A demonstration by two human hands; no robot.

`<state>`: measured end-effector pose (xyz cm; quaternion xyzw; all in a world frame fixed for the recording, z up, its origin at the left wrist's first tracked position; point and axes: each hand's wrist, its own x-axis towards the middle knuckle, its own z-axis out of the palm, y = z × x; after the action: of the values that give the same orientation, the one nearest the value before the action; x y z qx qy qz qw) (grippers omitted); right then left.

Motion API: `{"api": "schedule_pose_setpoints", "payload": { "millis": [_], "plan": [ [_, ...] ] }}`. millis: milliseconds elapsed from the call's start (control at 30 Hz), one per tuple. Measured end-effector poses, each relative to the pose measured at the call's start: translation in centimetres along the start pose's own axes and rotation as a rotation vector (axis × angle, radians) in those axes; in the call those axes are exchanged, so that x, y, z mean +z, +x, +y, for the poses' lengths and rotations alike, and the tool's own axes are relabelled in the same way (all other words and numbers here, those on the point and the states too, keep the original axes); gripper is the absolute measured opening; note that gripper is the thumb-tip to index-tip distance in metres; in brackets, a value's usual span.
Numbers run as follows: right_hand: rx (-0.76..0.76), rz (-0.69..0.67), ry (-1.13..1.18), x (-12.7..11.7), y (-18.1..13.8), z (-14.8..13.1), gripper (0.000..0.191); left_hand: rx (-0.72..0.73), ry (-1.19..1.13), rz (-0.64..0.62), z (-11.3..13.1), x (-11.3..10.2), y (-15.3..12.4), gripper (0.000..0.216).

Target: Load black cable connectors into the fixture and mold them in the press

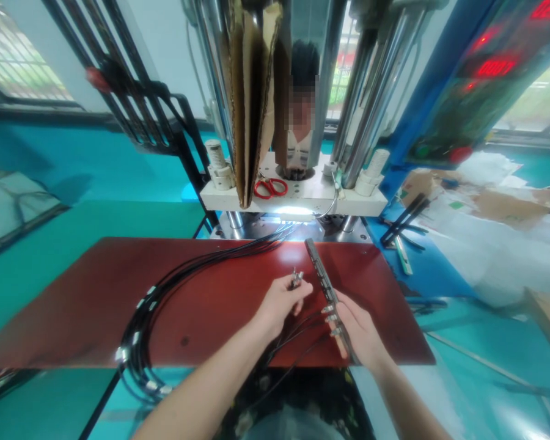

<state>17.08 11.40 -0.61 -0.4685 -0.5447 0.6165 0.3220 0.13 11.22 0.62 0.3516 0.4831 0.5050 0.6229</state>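
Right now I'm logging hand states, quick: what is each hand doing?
Left hand: closed, pinching small metal plugs on cable ends.
Right hand: closed around a long dark bar with plugs seated in it.

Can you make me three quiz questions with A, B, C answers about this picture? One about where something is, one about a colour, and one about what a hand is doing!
1. Where are the scissors?
A. On the white machine ledge
B. On the red board
C. In the left hand

2. What colour is the board under the hands?
A. Yellow
B. Dark red
C. White

3. What is the right hand doing?
A. Lying flat and empty
B. Holding the scissors
C. Gripping a long dark bar

Answers: 1 A, the red handles lie on the ledge behind the board. 2 B, it shows dark red all round the black cables. 3 C, the fingers wrap the bar's near end, while the left hand pinches small metal plugs.
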Motion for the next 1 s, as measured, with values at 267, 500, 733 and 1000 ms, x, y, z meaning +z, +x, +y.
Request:
{"api": "schedule_pose_setpoints", "payload": {
  "millis": [267,500,733,1000],
  "plan": [
    [0.004,0.020,0.079,-0.1,-0.1,0.4,0.056,-0.120,-0.093,-0.121,0.2,-0.5,-0.1,0.022],
    [0.014,0.017,0.043,-0.2,-0.1,0.5,0.058,-0.019,0.277,-0.009,0.2,1.1,-0.5,0.022],
    [0.023,-0.002,0.046,-0.1,-0.1,0.3,0.055,-0.030,0.188,-0.068,-0.2,1.0,-0.3,0.024],
    [0.011,-0.139,-0.131,-0.2,0.3,-0.4,0.057,0.103,0.252,0.012,-0.9,1.3,-0.5,0.021]
  ]
}}
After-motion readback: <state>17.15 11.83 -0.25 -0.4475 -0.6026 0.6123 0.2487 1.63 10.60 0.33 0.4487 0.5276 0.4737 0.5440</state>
